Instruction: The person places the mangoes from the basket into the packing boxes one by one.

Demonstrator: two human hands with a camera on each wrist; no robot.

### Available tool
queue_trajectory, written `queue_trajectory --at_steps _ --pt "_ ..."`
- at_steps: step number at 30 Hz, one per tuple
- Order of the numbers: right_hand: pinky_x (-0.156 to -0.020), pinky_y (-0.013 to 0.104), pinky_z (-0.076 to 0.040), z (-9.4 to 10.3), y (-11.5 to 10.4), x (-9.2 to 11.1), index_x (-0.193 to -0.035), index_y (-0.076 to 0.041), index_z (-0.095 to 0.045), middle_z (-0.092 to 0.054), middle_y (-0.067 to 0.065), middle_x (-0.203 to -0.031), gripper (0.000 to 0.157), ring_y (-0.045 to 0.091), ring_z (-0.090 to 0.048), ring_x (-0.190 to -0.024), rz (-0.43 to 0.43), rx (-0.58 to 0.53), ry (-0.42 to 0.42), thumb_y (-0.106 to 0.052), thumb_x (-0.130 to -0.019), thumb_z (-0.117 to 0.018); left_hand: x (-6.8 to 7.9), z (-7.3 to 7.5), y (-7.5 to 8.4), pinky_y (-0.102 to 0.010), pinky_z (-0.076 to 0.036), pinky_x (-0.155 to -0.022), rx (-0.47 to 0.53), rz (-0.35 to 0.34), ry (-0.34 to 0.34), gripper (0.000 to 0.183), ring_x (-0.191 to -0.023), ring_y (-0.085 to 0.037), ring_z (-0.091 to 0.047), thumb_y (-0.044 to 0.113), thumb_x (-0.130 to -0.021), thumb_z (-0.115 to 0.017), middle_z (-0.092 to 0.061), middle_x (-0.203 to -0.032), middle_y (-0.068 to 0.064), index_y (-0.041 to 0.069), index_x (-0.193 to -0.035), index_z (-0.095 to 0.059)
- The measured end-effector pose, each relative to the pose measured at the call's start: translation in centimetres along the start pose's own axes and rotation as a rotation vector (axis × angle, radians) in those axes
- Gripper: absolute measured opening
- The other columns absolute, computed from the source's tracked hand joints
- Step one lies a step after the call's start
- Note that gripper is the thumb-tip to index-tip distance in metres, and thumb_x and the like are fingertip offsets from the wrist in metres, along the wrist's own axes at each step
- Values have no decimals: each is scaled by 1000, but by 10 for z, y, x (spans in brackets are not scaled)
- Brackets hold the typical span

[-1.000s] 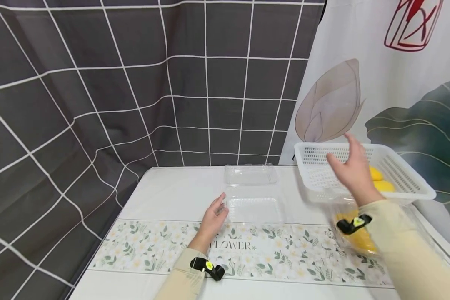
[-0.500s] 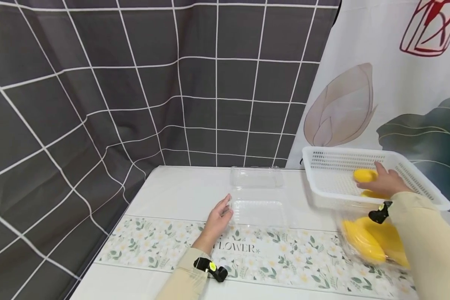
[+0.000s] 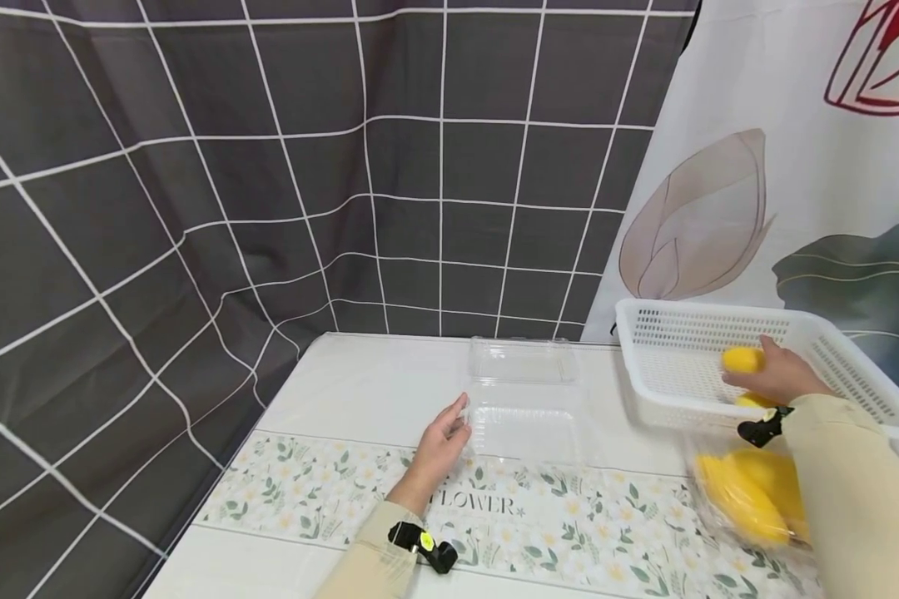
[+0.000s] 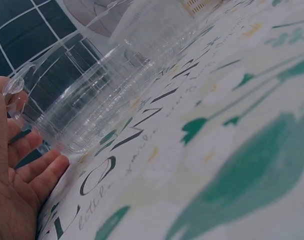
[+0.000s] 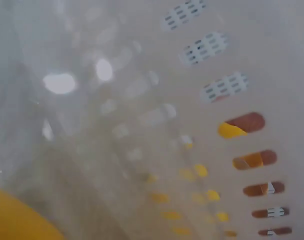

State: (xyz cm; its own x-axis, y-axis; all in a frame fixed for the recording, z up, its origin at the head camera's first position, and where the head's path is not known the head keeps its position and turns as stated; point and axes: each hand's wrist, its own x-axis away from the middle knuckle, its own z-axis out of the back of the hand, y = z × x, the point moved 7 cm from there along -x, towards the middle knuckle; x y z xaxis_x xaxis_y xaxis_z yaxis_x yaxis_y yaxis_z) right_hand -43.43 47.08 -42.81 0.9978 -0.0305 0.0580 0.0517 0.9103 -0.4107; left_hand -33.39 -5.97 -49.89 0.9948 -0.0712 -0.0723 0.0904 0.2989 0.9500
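Note:
A clear plastic clamshell box point(image 3: 524, 437) lies with its lid point(image 3: 523, 362) folded back towards the wall. At its left edge my left hand point(image 3: 439, 441) rests with relaxed fingers. In the left wrist view the fingertips point(image 4: 54, 167) are right at the box's lower corner, below the rim. My right hand point(image 3: 782, 370) reaches into a white slotted basket point(image 3: 670, 395), its fingers round a yellow mango-like fruit point(image 3: 742, 359). Another yellow fruit point(image 3: 754, 400) shows just below that hand. The right wrist view shows mostly the basket's slotted wall point(image 5: 192, 125).
In front of the basket, a clear plastic pack point(image 3: 749, 495) of several larger yellow fruits sits partly behind my right sleeve. A floral runner point(image 3: 569, 520) crosses the white table point(image 3: 374, 374). A dark gridded curtain point(image 3: 285, 208) and a white printed cloth hang behind.
My right hand has come down into the basket and taken hold of a yellow fruit, which has shifted left. My left hand has stayed at the box. The head view has turned slightly.

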Motion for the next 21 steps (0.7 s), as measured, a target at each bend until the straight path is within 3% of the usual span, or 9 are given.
queue_trajectory --at_steps 3,9,13,17,21 --pt "-84 71 -30 -2 0 2 -137 16 -4 -26 43 -123 122 53 -34 -97 -1 5 -32 -68 -69 -62 1 -1 0 -39 -35 -102 -2 15 0 50 -121 -11 -43 26 -94 -48 -33 -140 21 34 -142 -33" --pt "-78 68 -34 -9 6 -1 -135 16 -15 -24 41 -115 115 50 -32 -93 -23 54 -80 -68 -71 -59 2 -1 -1 -38 -35 -102 -7 30 2 50 -120 -10 -43 27 -94 -48 -34 -139 22 40 -140 -34" --pt "-73 57 -42 -12 3 -9 -129 15 -28 -36 39 -110 100 43 -40 -88 35 77 -114 -62 -74 -61 0 -2 0 -38 -33 -103 -7 24 -1 49 -121 -10 -42 27 -94 -48 -34 -138 23 47 -136 -33" --pt "-65 42 -46 -14 -4 -12 -124 11 -30 -46 35 -103 90 35 -48 -80 68 32 -171 -54 -74 -67 -1 -2 0 -38 -32 -103 -4 22 -8 49 -122 -10 -42 27 -94 -48 -34 -139 23 43 -139 -33" --pt "-64 39 -45 -20 -10 -17 -123 8 -30 -45 33 -101 85 35 -46 -81 81 35 -215 -47 -73 -70 -1 -1 1 -39 -33 -103 -18 4 -6 50 -121 -12 -43 27 -94 -48 -34 -140 20 35 -141 -33"
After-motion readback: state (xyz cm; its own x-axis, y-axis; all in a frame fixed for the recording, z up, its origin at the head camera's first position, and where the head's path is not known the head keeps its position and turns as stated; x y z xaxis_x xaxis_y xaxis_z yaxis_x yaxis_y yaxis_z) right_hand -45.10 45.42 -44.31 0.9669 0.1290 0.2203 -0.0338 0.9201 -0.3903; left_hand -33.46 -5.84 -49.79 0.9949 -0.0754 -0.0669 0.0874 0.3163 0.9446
